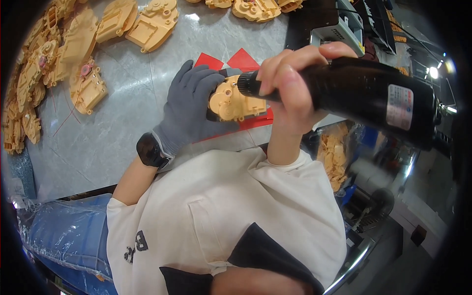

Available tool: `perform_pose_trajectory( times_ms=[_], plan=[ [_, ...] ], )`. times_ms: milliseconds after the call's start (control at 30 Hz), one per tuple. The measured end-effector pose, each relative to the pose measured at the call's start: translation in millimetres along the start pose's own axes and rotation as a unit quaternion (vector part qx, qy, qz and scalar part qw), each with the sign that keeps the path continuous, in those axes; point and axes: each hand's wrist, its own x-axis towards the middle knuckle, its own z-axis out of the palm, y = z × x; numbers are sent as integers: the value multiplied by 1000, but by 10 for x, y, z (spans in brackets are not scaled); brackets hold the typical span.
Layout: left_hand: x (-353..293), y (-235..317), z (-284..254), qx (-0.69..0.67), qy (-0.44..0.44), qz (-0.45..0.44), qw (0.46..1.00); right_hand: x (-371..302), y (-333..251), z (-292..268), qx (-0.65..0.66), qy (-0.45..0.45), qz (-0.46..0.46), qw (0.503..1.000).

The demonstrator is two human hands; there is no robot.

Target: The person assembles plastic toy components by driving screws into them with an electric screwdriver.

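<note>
My left hand (pixel 189 105), in a grey glove, grips a yellow plastic housing (pixel 230 104) from its left side, fingers over the top edge and thumb along the near edge. The housing has round and boxy raised shapes. In my bare right hand (pixel 290 81) is a black electric screwdriver (pixel 364 93), held nearly level with its ribbed nose toward the housing's upper right. The screwdriver's tip is hard to make out, so contact with a screw cannot be told. Red flat pieces (pixel 243 59) lie beneath and behind the housing.
Many yellow housings (pixel 76 37) are heaped along the left of the grey table (pixel 128 105), one with thin red wires (pixel 87 88). More housings (pixel 255 9) lie at the far edge. A metal-cased device (pixel 339 33) stands far right. Beside me are a bag of yellow parts (pixel 333 155) and a plastic-covered blue container (pixel 69 231).
</note>
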Motion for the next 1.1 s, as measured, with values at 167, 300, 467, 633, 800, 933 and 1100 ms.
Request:
perform_pose_trajectory(
  times_ms=[167, 300, 467, 633, 800, 933, 1100],
  plan=[
    [-17, -3, -24, 10, 3, -6, 1000, 23, -27, 93, 2, -36, 22, 999],
    [0, -1, -75, 11, -17, -12, 1000, 21, 51, 66, 38, -36, 29, 998],
    [10, -25, -65, 54, -42, -14, 998, 32, 36, 109, 48, -44, 29, 997],
    [77, -17, -20, 72, -49, -2, 996, -9, 98, 33, 46, -11, 53, 998],
    [247, 97, -72, 44, -33, 9, 998, -14, -59, -587, 188, 95, -29, 977],
    [179, 122, -19, 59, -79, -16, 995, 471, 22, -1472, 30, 348, -94, 932],
    [145, 136, 16, 13, -42, -13, 999, 528, 493, -1526, -61, 326, -20, 943]
  ],
)
